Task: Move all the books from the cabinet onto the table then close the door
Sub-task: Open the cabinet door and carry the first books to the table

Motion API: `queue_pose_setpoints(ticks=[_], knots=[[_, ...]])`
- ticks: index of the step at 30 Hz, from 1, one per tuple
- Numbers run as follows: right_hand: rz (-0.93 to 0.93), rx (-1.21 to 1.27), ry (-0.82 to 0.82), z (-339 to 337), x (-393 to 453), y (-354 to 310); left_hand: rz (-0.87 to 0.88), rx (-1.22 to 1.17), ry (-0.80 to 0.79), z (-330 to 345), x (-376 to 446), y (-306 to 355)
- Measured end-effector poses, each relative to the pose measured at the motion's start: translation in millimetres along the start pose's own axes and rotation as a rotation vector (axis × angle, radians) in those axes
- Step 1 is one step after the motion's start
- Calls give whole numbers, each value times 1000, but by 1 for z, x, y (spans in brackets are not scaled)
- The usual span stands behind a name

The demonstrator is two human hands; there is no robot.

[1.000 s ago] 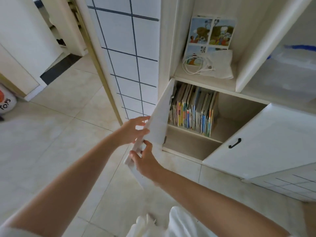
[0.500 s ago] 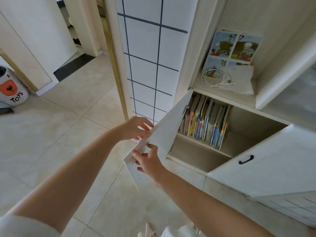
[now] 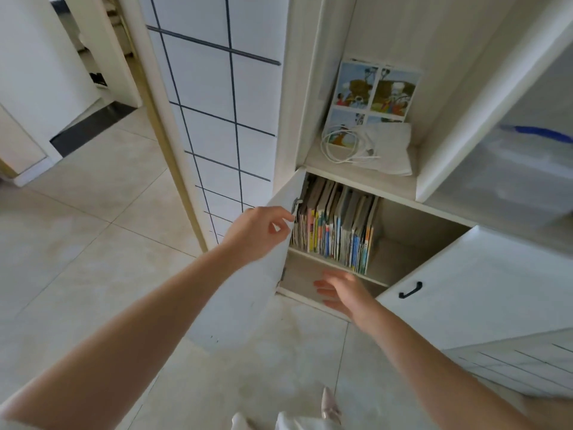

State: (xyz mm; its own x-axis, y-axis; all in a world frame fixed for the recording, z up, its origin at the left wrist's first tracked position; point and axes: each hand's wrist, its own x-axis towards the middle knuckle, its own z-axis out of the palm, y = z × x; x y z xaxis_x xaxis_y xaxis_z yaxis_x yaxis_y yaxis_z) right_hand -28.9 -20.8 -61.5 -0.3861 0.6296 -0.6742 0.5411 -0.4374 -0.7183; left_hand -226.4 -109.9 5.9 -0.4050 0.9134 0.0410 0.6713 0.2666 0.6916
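At centre frame, we see the books (image 3: pixel 336 226) packed upright on the cabinet (image 3: pixel 412 225) shelf, both doors swung wide. Our left hand (image 3: pixel 259 232) curls its fingers round the edge of the left door (image 3: pixel 248 293); our right hand (image 3: pixel 342 293) hangs below the shelf, fingers spread, holding nothing. Thin, stiff and likely heavy together, the books look best gripped by the spines, a few at once.
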Motion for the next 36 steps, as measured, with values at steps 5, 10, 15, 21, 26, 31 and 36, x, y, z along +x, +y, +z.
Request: queue_pose_setpoints(ticks=[5,10,15,21,26,31,36], knots=[[47,-22,89,-95,38,3,-68,-33,-104,65,24,16],[58,-132,39,-164,98,-17,-321,-193,-99,154,47,23],[120,-158,11,-195,164,-41,-462,-320,-66,238,76,32],[-22,-394,8,-182,221,-38,-592,-503,9,325,112,36],[68,-341,27,-169,255,-44,-662,-517,84,362,138,34],[247,-256,-22,-155,283,-49,-672,-508,121,383,161,13],[225,-369,-22,-152,302,-50,-659,-617,133,402,168,-4]])
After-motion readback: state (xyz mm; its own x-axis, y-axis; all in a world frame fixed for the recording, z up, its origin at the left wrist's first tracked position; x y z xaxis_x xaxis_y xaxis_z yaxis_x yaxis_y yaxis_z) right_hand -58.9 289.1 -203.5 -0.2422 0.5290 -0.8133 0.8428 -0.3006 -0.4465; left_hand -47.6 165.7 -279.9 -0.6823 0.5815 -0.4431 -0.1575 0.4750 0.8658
